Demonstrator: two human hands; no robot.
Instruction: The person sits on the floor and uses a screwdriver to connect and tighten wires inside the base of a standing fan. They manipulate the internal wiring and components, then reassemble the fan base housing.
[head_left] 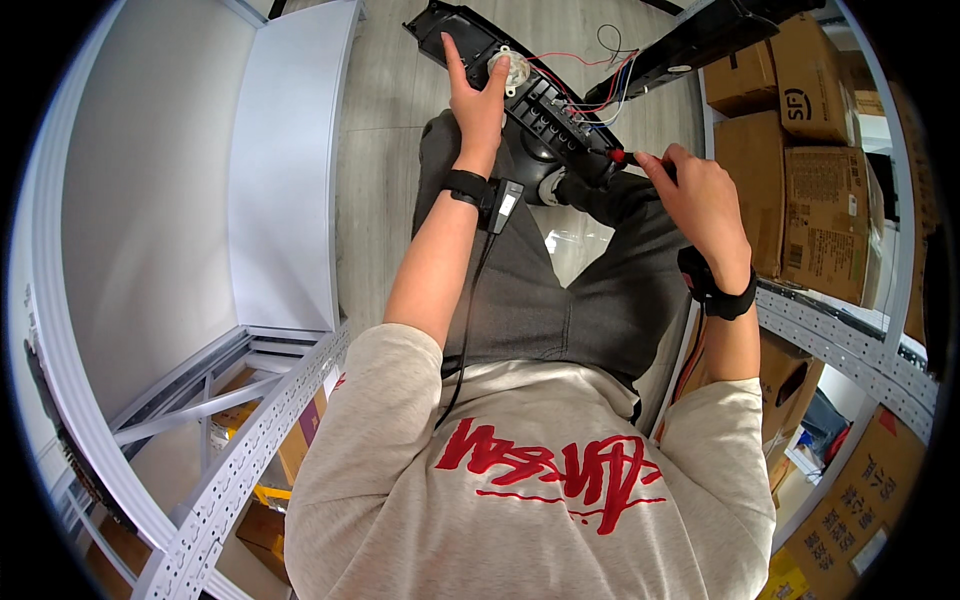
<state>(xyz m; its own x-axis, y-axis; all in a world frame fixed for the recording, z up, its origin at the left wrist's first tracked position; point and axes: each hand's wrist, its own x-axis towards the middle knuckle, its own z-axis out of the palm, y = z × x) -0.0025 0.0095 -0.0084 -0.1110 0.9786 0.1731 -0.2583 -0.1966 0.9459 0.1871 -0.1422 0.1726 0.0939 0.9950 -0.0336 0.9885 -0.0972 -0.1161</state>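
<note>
A long black plastic panel [440, 25] with a circuit board and loose wires lies slanted across my knees, its hollow side up. My left hand [480, 110] grips its far left part, index finger stretched along it and thumb against a round, pale translucent part [512, 70]. At the panel's near right end, my right hand [700, 195] is closed on a thin screwdriver with a red and black handle [620, 157]. The screwdriver's tip is too small to make out. Red, white and black wires [600, 112] run from the board toward a second long black piece [690, 55].
Cardboard boxes [825, 215] fill the metal shelving [850, 335] on my right. To the left stands a white panel [285, 170] above a perforated metal frame [250, 455]. Straps circle both wrists, and a cable [465, 340] runs down from the left one. Grey floor [375, 180] shows ahead.
</note>
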